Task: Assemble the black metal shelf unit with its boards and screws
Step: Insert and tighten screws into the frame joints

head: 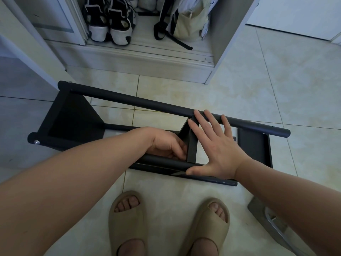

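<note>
The black metal shelf unit (140, 102) lies on its side on the tiled floor, its round poles running left to right. One black board (73, 117) is fixed at its left end, and a screw (36, 142) shows at the near left pole end. A middle board (191, 145) stands on edge between the poles. My left hand (166, 143) reaches inside the frame, fingers curled against that board's left face. My right hand (214, 145) lies flat with spread fingers over the board's right side, fingertips on the far pole. Another board (256, 146) sits at the right end.
An open cabinet (147, 58) with shoes (108, 21) and a bag (186, 19) stands just beyond the shelf. My feet in beige slippers (166, 224) are close in front of it. A grey metal object (271, 220) lies on the floor at lower right.
</note>
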Action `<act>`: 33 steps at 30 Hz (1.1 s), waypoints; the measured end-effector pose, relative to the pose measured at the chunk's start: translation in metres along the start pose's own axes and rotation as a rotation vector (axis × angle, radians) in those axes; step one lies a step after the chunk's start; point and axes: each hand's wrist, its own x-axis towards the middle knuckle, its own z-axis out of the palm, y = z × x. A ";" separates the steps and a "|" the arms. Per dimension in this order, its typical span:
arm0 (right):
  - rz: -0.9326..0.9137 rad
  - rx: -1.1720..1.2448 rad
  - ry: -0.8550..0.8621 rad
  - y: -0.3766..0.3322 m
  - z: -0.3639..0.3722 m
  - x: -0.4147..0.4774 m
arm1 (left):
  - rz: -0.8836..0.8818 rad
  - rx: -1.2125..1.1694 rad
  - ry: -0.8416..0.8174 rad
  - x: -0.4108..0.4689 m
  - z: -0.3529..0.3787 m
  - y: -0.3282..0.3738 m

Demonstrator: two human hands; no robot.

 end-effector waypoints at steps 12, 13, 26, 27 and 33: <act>-0.003 -0.002 0.003 0.000 0.000 0.000 | -0.056 -0.007 -0.036 0.000 0.002 0.001; -0.001 -0.003 0.000 0.000 0.000 0.000 | -0.050 0.007 -0.030 0.001 0.002 0.000; 0.001 -0.003 -0.002 0.000 -0.001 0.000 | 0.001 -0.026 -0.002 0.000 0.002 0.001; 0.000 -0.002 0.000 0.000 -0.001 0.000 | 0.002 -0.029 -0.008 0.000 0.002 0.001; -0.003 0.007 0.005 0.001 0.000 0.000 | 0.011 -0.033 -0.035 -0.002 0.002 0.002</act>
